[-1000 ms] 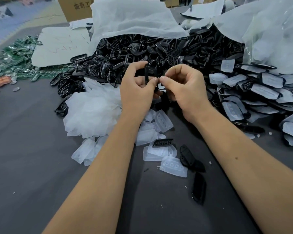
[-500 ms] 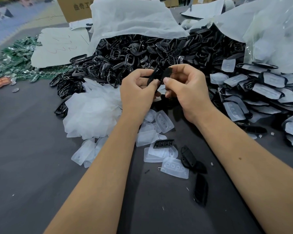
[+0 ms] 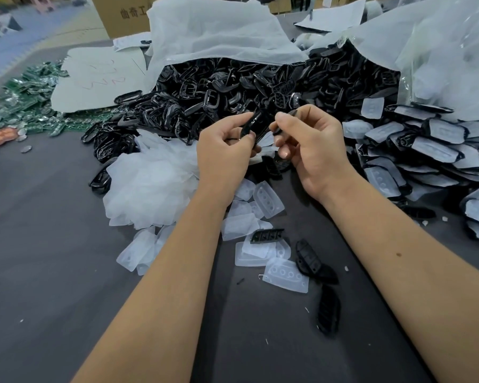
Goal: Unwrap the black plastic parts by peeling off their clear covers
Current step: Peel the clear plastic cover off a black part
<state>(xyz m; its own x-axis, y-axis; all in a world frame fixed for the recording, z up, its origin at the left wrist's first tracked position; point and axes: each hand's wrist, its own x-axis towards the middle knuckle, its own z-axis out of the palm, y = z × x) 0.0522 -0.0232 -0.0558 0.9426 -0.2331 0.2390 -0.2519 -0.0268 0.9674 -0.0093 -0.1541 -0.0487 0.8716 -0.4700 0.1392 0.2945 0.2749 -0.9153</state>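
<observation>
My left hand (image 3: 224,153) pinches a black plastic part (image 3: 256,125) between thumb and fingers, held above the table in front of the big heap of black parts (image 3: 233,89). My right hand (image 3: 310,145) pinches the part's right edge with thumb and forefinger; a bit of clear film shows just below the part. Peeled clear covers (image 3: 268,199) lie under my hands. A stack of still-covered parts (image 3: 432,150) lies to the right.
A crumpled pile of clear film (image 3: 150,183) sits left of my hands. Loose black parts (image 3: 307,257) and clear covers (image 3: 286,275) lie on the dark table (image 3: 39,244) between my forearms. Green circuit boards (image 3: 25,106) lie far left; white sheets and a cardboard box stand behind.
The black part has turned from edge-on and upright to tilted, its broad face more visible. My right hand has shifted slightly right and its fingers have spread a little from the left hand.
</observation>
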